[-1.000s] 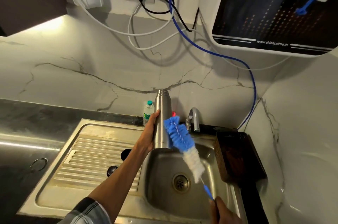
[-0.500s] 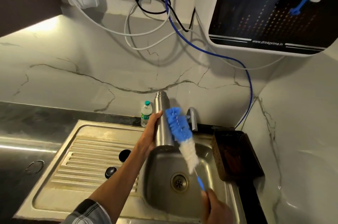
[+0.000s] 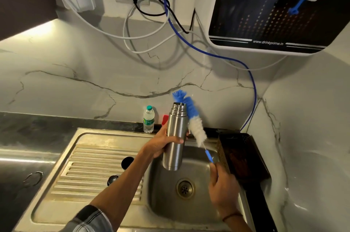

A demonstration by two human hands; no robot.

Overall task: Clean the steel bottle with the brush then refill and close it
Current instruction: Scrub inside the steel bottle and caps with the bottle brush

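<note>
Gripping the steel bottle point(image 3: 175, 135) around its middle, the left hand point(image 3: 161, 144) has its fingers curled across the front, holding it upright and uncapped above the sink point(image 3: 166, 203) at centre frame. The right hand point(image 3: 222, 186), lower right of centre, pinches the blue handle end of the brush point(image 3: 191, 118) with fingers closed round it. The handle's tail is hidden inside that hand. The brush slants up and left, its white and blue bristles lying against the bottle's right side, the blue tip just above the open mouth.
</note>
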